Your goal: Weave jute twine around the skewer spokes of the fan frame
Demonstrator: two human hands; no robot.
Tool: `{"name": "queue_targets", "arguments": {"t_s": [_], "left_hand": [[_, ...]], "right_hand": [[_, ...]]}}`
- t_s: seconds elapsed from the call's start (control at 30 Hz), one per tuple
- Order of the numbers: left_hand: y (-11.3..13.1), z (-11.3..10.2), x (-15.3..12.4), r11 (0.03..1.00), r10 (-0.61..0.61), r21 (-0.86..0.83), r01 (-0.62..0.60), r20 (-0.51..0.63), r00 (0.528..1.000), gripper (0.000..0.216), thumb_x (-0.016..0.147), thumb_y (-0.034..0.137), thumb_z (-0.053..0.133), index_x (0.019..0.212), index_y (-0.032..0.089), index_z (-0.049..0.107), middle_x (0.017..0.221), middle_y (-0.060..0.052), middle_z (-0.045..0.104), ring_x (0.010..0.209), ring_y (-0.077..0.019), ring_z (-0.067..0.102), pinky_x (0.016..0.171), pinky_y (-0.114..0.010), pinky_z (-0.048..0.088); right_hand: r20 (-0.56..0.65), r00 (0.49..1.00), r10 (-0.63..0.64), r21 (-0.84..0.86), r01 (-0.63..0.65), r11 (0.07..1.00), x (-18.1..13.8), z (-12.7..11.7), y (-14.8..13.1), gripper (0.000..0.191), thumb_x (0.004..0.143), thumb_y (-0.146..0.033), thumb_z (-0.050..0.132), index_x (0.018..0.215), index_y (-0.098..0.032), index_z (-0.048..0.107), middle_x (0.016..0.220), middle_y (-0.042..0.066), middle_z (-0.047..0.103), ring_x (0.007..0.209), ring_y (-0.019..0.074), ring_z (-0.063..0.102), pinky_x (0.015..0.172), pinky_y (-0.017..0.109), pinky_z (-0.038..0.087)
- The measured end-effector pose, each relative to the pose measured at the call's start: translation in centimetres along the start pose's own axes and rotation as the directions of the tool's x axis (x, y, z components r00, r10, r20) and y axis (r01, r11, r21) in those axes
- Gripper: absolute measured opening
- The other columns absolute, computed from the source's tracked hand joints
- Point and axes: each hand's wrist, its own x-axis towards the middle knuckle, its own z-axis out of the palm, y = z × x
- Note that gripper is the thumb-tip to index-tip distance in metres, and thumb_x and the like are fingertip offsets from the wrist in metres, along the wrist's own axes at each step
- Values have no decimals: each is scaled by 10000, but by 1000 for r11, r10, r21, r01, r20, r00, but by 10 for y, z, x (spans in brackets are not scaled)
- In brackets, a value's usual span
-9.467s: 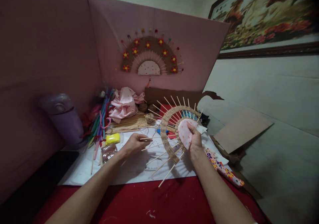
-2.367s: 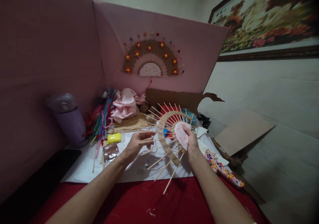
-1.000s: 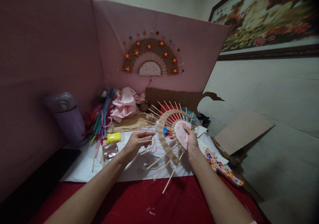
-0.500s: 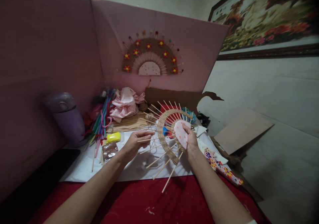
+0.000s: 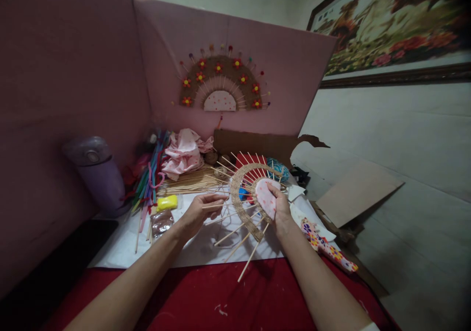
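My right hand grips the pink dotted fabric centre of a half-round woven fan, holding it tilted above the white sheet. Wooden skewer spokes stick out all round its twine band. My left hand pinches the tip of one spoke on the fan's left side, with thin twine trailing beneath. A finished fan with red flowers hangs on the pink board behind.
A purple flask stands at the left. Coloured pipe cleaners, a yellow tube, pink cloth and a skewer bundle lie at the back. A flowered strip and cardboard lie to the right.
The fan has shifted slightly left and down in my right hand. My left hand stays pinched at a spoke on the left side, its fingers working a little along it.
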Motion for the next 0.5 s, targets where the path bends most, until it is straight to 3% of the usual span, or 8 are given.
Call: {"name": "queue_targets", "arguments": {"t_s": [0.13,0.5], "left_hand": [[0,0,0,1000,-2,19,2,-4,1000,309,679,273,677,935,101,669,533,17,456,482,-58,365,484,-219,228],[0,0,0,999,6,41,-6,-16,1000,295,686,305,668,896,97,668,503,34,419,472,-52,337,480,-214,188]], "right_hand": [[-67,996,55,-19,-57,998,-1,1,-1,104,729,-179,566,782,-101,611,569,60,675,474,171,631,508,276,556],[-30,998,58,1,-58,998,-1,1,1,85,713,-178,595,754,-107,615,554,49,672,482,171,637,502,265,557]]}}
